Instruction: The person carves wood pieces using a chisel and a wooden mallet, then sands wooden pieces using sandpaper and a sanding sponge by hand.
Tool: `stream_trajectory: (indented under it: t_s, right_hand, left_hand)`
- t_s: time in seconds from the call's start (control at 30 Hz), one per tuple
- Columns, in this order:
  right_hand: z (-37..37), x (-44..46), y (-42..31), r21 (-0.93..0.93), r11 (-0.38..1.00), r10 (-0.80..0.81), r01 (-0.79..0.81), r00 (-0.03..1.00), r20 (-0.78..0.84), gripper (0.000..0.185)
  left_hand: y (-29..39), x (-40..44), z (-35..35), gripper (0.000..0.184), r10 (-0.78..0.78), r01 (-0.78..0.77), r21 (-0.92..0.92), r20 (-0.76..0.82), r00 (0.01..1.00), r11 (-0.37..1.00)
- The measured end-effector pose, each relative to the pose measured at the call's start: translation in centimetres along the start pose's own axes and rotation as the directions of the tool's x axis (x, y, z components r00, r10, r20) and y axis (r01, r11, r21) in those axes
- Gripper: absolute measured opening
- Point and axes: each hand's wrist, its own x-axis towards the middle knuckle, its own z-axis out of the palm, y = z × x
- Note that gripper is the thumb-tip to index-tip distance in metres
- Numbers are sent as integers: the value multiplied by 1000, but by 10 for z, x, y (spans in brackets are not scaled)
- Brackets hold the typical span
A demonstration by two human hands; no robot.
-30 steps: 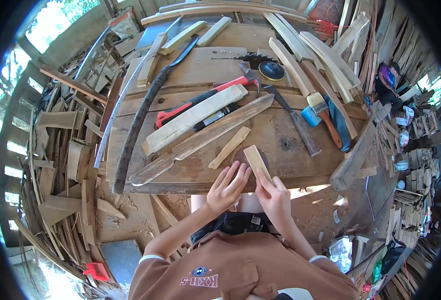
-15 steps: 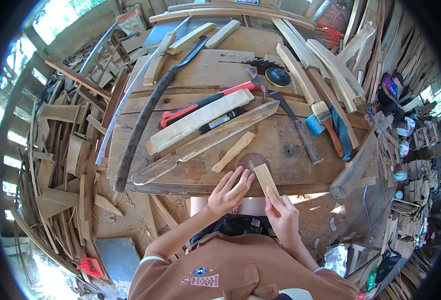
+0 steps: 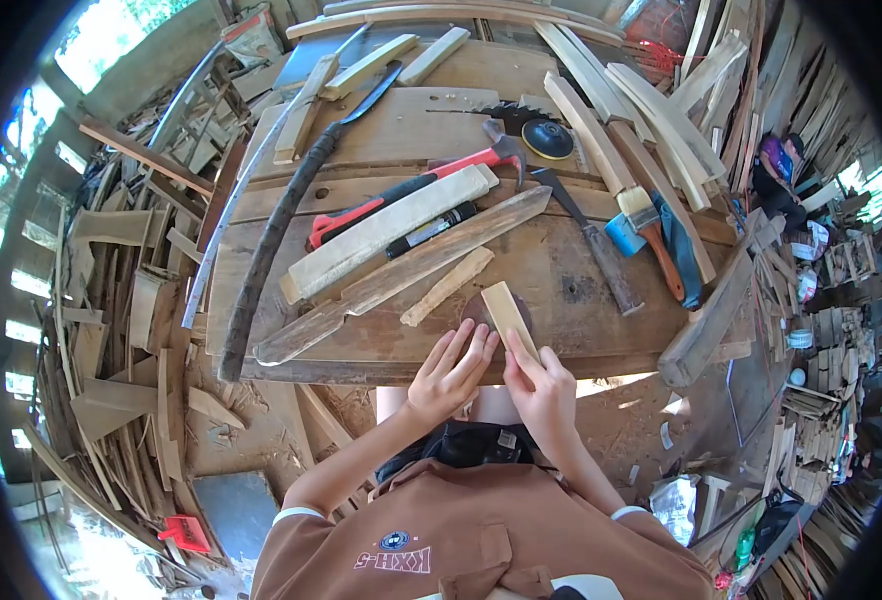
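Note:
My right hand grips the near end of a small pale wood block, which lies over a round dark brown disc at the front edge of the wooden table. Just left of the block, my left hand rests its spread fingers on the disc's left side, holding nothing. A short rough stick lies beyond my left fingertips. Farther back are a long pointed wood piece, a black marker, a pale wood bar and a red-and-black hammer.
A chisel, a brush and a thick wood piece lie to the right. A long dark-handled blade lies left. Behind are a saw blade and a black disc. A person sits far right among wood piles.
The block in my right hand went right and toward me, then back left and away over the disc. My left hand stays beside it. The camera view has shifted slightly.

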Motion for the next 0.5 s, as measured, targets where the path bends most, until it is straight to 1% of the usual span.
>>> stream_trajectory:
  t_s: [0.03, 0.13, 0.17, 0.3, 0.4, 0.43, 0.5]
  right_hand:
    - [-2, -2, -1, 20, 1000, 11, -11, 1000, -3, 43]
    - [-21, -32, 5, -1, 1000, 20, -20, 999, 29, 44]
    - [-27, -36, 6, -2, 999, 41, -41, 997, 67, 44]
    - [-5, -9, 0, 13, 1000, -7, 7, 1000, 10, 45]
    - [-3, -4, -3, 14, 1000, 16, -16, 1000, 17, 46]
    - [-5, -13, 0, 28, 999, 27, -28, 999, 21, 45]
    - [-21, -28, 1, 58, 997, 51, -54, 997, 51, 44]
  left_hand:
    - [0, 2, -5, 54, -3, 3, -32, 9, 1000, 999]
    - [0, 0, 1, 52, 19, -18, 28, -49, 999, 999]
    - [1, 0, 2, 52, 9, -9, 9, -54, 999, 1000]
    - [-1, 0, 0, 55, 11, -11, -6, -7, 1000, 1000]
    - [0, 1, -4, 56, 3, -2, -48, 17, 1000, 999]
    - [-1, -1, 0, 57, 22, -22, -2, -12, 1000, 1000]
    - [0, -3, 5, 59, 2, -3, -21, -38, 999, 1000]
